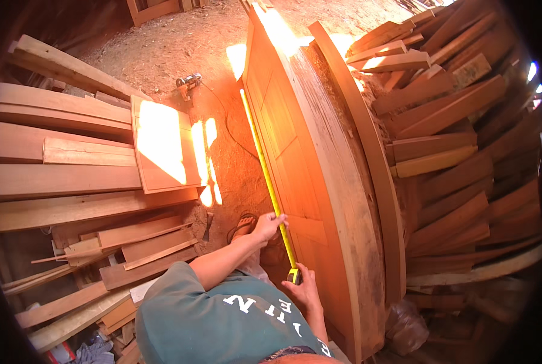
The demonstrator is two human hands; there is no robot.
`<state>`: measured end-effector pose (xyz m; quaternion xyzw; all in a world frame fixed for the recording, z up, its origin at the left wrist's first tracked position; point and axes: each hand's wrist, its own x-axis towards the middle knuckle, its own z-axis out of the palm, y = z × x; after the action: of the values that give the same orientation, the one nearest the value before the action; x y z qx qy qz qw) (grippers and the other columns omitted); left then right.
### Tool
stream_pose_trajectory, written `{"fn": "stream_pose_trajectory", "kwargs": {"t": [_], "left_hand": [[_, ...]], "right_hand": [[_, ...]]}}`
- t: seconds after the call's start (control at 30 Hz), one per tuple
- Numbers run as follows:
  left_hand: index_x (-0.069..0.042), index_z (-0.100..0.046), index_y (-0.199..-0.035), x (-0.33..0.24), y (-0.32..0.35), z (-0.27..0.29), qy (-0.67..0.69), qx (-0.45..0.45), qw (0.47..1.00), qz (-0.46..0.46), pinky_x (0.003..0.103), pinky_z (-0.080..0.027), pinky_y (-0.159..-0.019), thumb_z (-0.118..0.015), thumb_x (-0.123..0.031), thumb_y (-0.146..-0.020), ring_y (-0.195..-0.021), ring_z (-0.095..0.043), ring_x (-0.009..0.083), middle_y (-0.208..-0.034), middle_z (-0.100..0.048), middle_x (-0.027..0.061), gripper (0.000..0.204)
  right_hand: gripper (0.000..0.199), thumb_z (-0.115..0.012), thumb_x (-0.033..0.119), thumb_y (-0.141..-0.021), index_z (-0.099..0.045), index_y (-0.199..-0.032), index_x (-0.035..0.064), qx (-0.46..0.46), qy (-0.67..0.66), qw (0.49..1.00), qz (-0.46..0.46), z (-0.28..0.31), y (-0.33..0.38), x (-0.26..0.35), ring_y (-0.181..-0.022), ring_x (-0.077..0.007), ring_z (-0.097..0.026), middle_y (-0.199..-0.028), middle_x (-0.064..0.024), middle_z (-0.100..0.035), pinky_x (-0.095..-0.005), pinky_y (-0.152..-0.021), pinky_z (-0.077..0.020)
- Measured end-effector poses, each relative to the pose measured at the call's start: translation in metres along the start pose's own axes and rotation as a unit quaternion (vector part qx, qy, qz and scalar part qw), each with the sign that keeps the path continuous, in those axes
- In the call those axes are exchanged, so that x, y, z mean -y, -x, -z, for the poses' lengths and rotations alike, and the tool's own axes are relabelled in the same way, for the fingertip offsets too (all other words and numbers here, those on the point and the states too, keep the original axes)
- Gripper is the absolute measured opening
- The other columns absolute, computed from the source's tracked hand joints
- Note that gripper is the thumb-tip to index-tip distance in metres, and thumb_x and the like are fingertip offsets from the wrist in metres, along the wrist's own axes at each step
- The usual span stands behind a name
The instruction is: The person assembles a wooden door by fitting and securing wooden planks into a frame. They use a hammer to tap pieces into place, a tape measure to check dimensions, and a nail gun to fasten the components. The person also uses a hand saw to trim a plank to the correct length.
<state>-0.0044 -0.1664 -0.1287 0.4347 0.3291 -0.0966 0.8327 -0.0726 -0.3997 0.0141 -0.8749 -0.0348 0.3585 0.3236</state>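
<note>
A wooden panelled door stands on its long edge in front of me, slightly to the right. Along its left face stretches a yellow tape blade, pulled out from a yellow and black tape measure. My right hand is closed around the tape measure's case, close beside the near part of the door. Farther up the blade, my left hand pinches the tape between its fingers. The blade's far end lies near the door's far part; how it is held there cannot be made out.
Stacked boards fill the left side, with a flat panel against their ends. A power tool with a cord lies on the dirt floor. Right of the door stand a long plank and piled timber.
</note>
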Motion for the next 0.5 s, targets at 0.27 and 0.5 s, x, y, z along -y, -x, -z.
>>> {"fn": "stream_pose_trajectory", "kwargs": {"t": [0.27, 0.5], "left_hand": [[-0.004, -0.060, -0.108, -0.242, -0.226, 0.079, 0.102, -0.153, 0.978, -0.094, 0.030, -0.058, -0.067, -0.063, -0.027, -0.101, -0.077, -0.069, 0.0163, -0.091, -0.071, 0.0080, 0.024], [-0.011, -0.064, -0.112, -0.294, -0.292, 0.048, 0.117, -0.146, 0.980, -0.073, 0.028, -0.053, -0.073, -0.060, -0.033, -0.103, -0.086, -0.068, 0.0111, -0.096, -0.071, 0.0004, 0.024]], "right_hand": [[0.084, -0.092, 0.023, -0.063, -0.054, -0.138, 0.0157, -0.023, 0.046, 0.997, -0.053, 0.025, 0.017, -0.028, -0.113, -0.0392, -0.056, -0.119, -0.0206, -0.050, -0.0449, -0.099, -0.0491], [0.077, -0.090, 0.024, -0.066, -0.056, -0.133, 0.0101, -0.109, 0.068, 0.992, 0.003, 0.035, -0.084, 0.073, -0.106, -0.0388, -0.056, -0.112, -0.0201, -0.051, -0.0453, -0.093, -0.0500]]}}
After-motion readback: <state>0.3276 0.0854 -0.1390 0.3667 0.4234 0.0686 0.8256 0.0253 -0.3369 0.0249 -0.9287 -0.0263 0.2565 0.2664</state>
